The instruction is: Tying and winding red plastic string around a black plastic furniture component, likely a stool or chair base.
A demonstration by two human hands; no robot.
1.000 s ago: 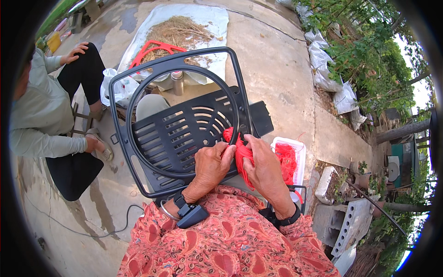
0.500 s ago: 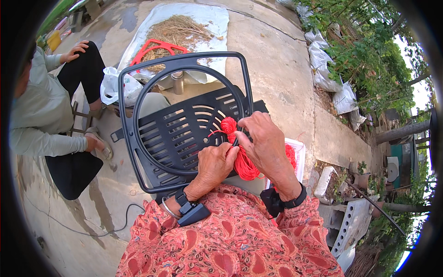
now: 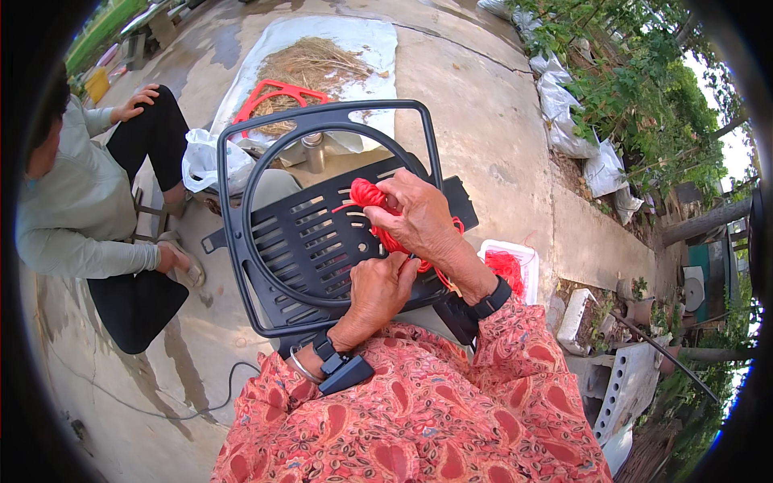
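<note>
My right hand [image 3: 415,216] is closed around a wound bundle of red cord [image 3: 367,193], above the right part of a black frame [image 3: 233,233] with a round ring in it. Loose red strands hang below that hand, toward the ring's lower right. There my left hand [image 3: 374,291] is closed, its thumb and fingers pinching the dark ring; whether cord is also under the fingers is hidden. Under the frame lies a black slotted panel [image 3: 310,233], apparently across my lap.
A white tub [image 3: 531,272] holding red cord stands to my right. At left sits another person [image 3: 76,189], beside a white plastic bag [image 3: 211,161]. Farther off are a metal flask [image 3: 314,153], a red frame [image 3: 282,90] and dry stalks on a white sheet [image 3: 274,40].
My right hand has moved up and left from the ring, taking the red cord bundle with it. The left hand stays at the ring. The black frame has shifted slightly right.
</note>
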